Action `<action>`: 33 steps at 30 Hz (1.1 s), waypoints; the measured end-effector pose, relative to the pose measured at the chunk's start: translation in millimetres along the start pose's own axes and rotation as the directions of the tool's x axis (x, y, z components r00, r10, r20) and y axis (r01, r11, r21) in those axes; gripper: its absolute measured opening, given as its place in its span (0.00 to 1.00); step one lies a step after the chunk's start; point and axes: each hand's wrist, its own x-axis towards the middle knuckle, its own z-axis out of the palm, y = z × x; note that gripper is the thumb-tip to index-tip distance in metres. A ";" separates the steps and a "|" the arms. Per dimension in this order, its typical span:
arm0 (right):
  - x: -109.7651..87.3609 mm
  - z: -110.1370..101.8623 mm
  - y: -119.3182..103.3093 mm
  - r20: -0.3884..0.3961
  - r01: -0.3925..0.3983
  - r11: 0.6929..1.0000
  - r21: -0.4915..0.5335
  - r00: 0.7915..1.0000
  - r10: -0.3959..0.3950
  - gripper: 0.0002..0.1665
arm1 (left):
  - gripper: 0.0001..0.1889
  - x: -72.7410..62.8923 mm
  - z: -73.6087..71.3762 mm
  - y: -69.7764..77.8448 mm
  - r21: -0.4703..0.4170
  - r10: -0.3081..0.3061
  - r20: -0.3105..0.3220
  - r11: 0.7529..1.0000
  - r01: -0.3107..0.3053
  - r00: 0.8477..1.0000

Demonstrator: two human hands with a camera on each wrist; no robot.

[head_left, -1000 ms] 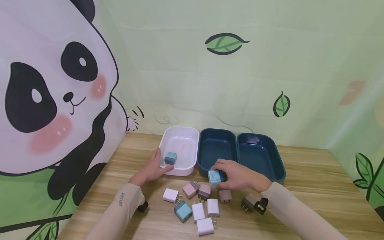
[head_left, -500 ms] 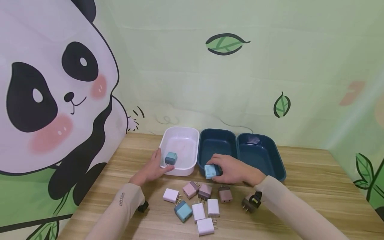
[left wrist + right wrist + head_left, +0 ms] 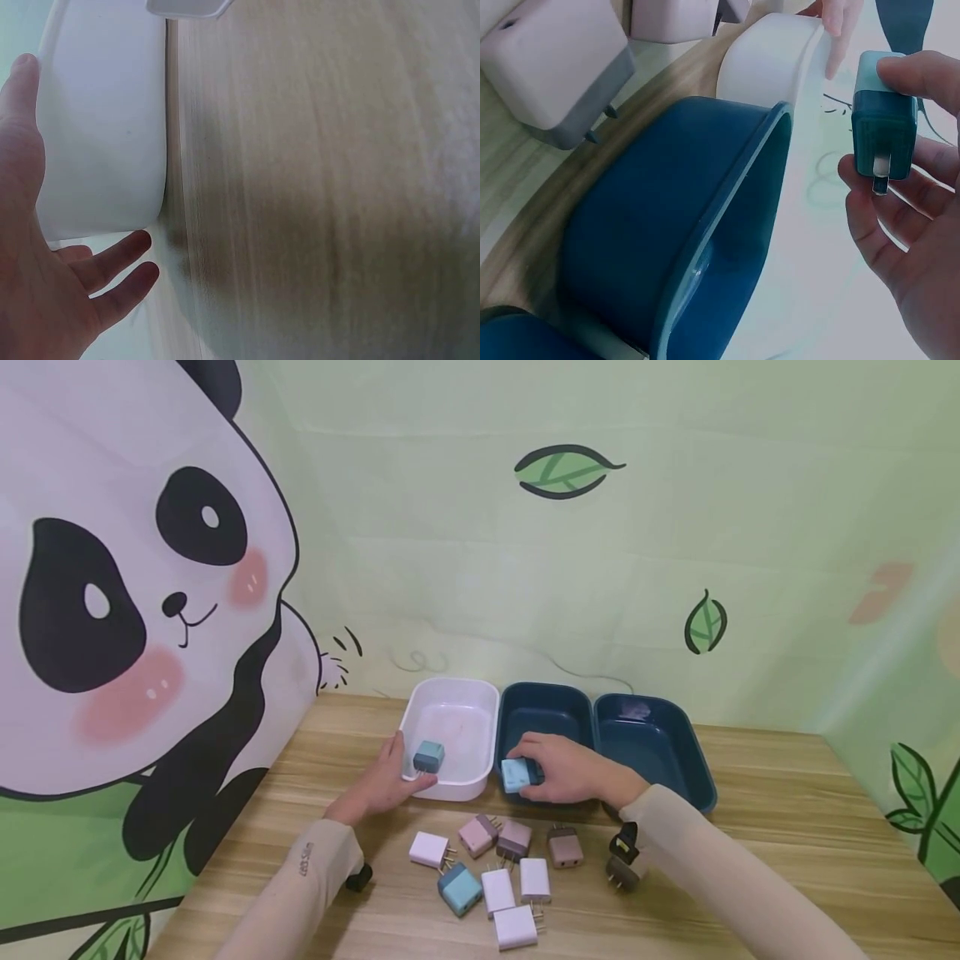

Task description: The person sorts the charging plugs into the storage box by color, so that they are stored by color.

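Carried forward and leftward since the earlier view, a two-tone blue wall charger is pinched between the thumb and fingers of the right hand, over the near end of a navy tray. Its pale end points toward the left hand, its dark pronged end toward the right palm; the long axis runs roughly sideways. Left-hand fingers, extended, touch a white tray; another blue charger lies just beyond that thumb. Tiny left-sleeve lettering seems to end in "Slim".
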 end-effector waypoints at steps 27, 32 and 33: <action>33.0 6.2 18.7 0.010 -0.115 0.993 0.039 0.993 0.114 0.27 | 0.60 0.8 -0.7 0.1 0.017 -0.009 0.009 1.000 0.009 1.000; 37.9 10.3 25.5 -0.010 -0.109 0.994 0.026 0.994 0.109 0.27 | 0.59 1.2 -0.3 -0.1 0.014 -0.013 0.009 1.000 0.013 1.000; 38.9 11.1 26.5 -0.014 -0.106 0.994 0.026 0.994 0.106 0.27 | 0.59 1.3 -0.2 -0.1 0.015 -0.015 0.009 1.000 0.015 1.000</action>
